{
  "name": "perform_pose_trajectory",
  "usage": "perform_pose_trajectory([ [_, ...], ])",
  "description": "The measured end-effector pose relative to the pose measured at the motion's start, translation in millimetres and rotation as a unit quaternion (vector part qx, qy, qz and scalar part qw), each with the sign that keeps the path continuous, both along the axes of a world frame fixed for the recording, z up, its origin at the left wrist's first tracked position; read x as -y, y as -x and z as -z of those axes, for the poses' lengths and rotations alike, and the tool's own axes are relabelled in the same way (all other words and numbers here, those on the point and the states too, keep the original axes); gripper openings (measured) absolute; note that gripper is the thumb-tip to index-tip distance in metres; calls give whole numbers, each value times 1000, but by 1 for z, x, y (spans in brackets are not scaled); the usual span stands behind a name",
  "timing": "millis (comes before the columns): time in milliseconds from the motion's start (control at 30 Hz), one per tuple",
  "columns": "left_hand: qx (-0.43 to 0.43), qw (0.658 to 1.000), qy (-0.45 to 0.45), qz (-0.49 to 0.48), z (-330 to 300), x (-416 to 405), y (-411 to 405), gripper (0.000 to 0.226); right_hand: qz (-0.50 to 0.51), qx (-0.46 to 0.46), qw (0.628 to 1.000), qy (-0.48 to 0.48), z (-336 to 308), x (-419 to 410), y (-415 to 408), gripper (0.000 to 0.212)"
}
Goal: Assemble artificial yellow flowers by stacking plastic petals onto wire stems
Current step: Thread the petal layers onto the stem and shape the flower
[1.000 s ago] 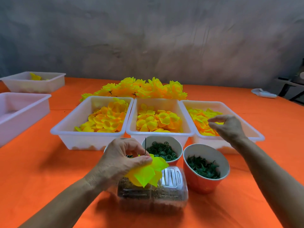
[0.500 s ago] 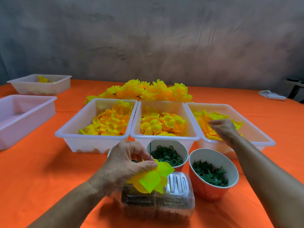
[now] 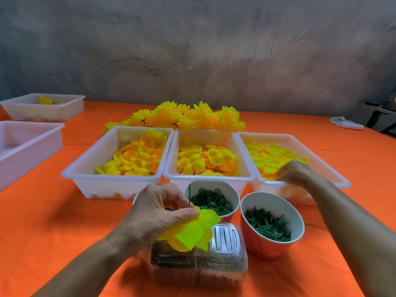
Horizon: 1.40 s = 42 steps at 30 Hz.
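**Grabbing the next petal from the right bin**

Left hand point(image 3: 158, 213) pinching a half-built flower point(image 3: 190, 230) by its stem point(image 3: 189, 196), just above the clear box point(image 3: 199, 260) at the front. Wire pokes straight up out of the fingers, long axis near vertical, free tip up toward the bins. Petals already on it fan down and to the right, below the thumb.

Right hand point(image 3: 293, 171) down in the right bin point(image 3: 334, 174), fingers curled onto the petals point(image 3: 270, 155). Looks like a pinch on 1 piece, but can't tell if anything is actually gripped or just touched.

Tips for this step, going by the look of it:
- Take just 1 petal; thin stuff like this probably clings in pairs.
- Keep the wire upright and steady so the tip is easy to hit.
- Find the petal's centre hole before bringing it over, then slide straight down along the wire, no tilting.
- Watch the 2 green-filled cups point(image 3: 272, 224) on the way back.
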State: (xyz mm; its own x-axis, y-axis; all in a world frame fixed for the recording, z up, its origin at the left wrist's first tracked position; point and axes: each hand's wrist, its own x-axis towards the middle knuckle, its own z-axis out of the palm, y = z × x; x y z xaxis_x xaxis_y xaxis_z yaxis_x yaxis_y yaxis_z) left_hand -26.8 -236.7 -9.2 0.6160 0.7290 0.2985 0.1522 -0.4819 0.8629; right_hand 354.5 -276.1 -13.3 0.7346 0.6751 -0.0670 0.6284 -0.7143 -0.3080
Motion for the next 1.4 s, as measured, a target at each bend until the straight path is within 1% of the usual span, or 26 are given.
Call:
perform_pose_trajectory([
  [67, 1, 1000, -2, -1, 0, 0, 0, 13, -5, 13, 999, 40, -3, -3, 4, 26],
  [167, 5, 1000, -5, -2, 0, 1, -1, 14, 5, -2, 1000, 29, -5, -5, 4, 21],
  [267, 6, 1000, -5, -2, 0, 1, 0, 15, -11, -31, 998, -56, -1, 1, 8, 11],
  [367, 9, 1000, 1, 2, 0, 1, -1, 13, -26, -53, 987, -150, 3, 10, 9, 14],
  [500, 12, 1000, 4, 10, -1, 0, -1, 13, -39, -61, 982, -176, 7, 13, 7, 15],
  [533, 13, 1000, 5, 11, 0, -1, -1, 15, -42, -65, 976, -205, 7, 12, 7, 15],
  [567, 14, 1000, 6, 12, 0, -1, -1, 16, -35, -68, 965, -249, 6, 12, 7, 20],
  [633, 14, 1000, 5, 16, 0, -2, -1, 16, 20, -71, 935, -347, 3, 14, 6, 40],
  [667, 14, 1000, 5, 18, 1, -2, -1, 17, 51, -71, 923, -376, 0, 17, 4, 47],
  [700, 15, 1000, 5, 21, 1, -3, -1, 17, 71, -68, 918, -384, -2, 19, 2, 50],
  [733, 16, 1000, 5, 23, 1, -3, -1, 17, 77, -59, 924, -370, -5, 20, -2, 49],
  [767, 19, 1000, 5, 24, 1, -3, -1, 17, 77, -44, 937, -337, -7, 21, -5, 44],
  [800, 22, 999, 5, 25, 1, -3, -1, 17, 76, -26, 956, -283, -10, 23, -7, 39],
  [867, 24, 999, 2, 25, 1, -3, -2, 18, 95, 35, 985, -138, -14, 22, -7, 34],
  [900, 23, 999, -1, 25, 2, -4, -2, 20, 114, 87, 987, -73, -15, 20, -4, 34],
  [933, 22, 999, -2, 24, 2, -4, -2, 22, 120, 144, 982, -36, -15, 16, -2, 33],
  [967, 21, 1000, -2, 23, 2, -5, -2, 23, 102, 188, 976, -31, -14, 11, 1, 32],
  [1000, 21, 1000, -1, 23, 2, -5, -2, 22, 61, 204, 976, -38, -12, 3, 4, 31],
  [1033, 19, 1000, 0, 24, 2, -6, -1, 21, 11, 193, 981, -33, -8, -5, 8, 31],
  [1067, 17, 1000, 0, 25, 2, -6, -1, 19, -27, 162, 986, -18, -4, -14, 13, 33],
  [1100, 15, 1000, 0, 25, 2, -6, 0, 19, -46, 126, 991, 7, 0, -24, 17, 36],
  [1133, 12, 1000, 0, 25, 2, -5, 0, 17, -50, 98, 993, 34, 3, -32, 18, 40],
  [1200, 9, 1000, -3, 27, 2, -5, 0, 15, -43, 73, 993, 87, 7, -45, 15, 46],
  [1300, 10, 1000, -3, 26, 2, -5, 0, 14, -65, 57, 983, 164, 12, -55, 9, 46],
  [1367, 20, 999, 0, 27, 2, -4, 0, 15, -60, 43, 985, 156, 13, -55, 10, 40],
  [1400, 22, 999, 0, 26, 2, -4, -1, 15, -59, 36, 989, 132, 13, -55, 9, 36],
])
